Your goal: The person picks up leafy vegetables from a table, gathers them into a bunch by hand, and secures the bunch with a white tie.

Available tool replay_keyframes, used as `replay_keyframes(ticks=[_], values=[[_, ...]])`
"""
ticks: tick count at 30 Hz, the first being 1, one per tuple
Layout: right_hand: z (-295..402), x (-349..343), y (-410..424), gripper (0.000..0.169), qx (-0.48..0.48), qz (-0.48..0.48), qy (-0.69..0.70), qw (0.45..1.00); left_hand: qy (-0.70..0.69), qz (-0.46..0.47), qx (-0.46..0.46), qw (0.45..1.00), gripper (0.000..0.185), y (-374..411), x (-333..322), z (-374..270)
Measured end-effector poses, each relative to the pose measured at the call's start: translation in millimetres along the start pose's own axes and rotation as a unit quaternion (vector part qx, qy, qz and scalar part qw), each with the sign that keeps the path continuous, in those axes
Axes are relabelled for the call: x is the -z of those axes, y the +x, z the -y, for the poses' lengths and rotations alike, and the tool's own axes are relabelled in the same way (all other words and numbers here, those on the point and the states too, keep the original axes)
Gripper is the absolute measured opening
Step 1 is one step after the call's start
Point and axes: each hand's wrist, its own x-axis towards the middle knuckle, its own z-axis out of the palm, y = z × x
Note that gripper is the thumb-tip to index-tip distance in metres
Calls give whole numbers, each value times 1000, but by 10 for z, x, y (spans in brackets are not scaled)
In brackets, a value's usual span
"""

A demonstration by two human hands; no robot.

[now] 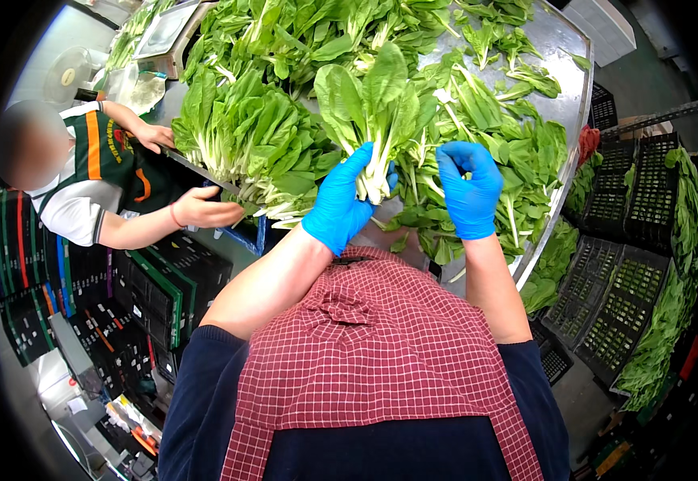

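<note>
In the head view my left hand (342,201), in a blue glove, is closed around the pale stems of a bunch of leafy greens (379,108), leaves pointing away from me. To its right my right hand (470,186), also gloved in blue, is raised over loose greens (523,156) with its fingers curled; whether it pinches anything small cannot be told. Left of the held bunch, more greens (247,132) stand packed together, their white stems towards me. A larger heap of greens (325,36) covers the far part of the metal table (571,54).
A co-worker (84,168) stands at the left edge, bare hands near the packed greens. A scale (165,36) sits at the far left. Black plastic crates (607,300) with greens are on the right; stacked dark crates (162,288) stand at the lower left.
</note>
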Motion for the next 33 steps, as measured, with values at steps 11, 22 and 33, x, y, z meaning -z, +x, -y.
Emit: replay_keyframes(ticks=[11,22,33], values=[[19,114,-83,25,-127,124,62,982,12,7,-3,1000,28,-63,82,122],[199,215,-121,8,-18,112,-45,993,22,-22,-49,998,31,-259,22,147],[241,502,-166,8,-48,78,39,995,14,-6,-43,999,28,-316,176,85]])
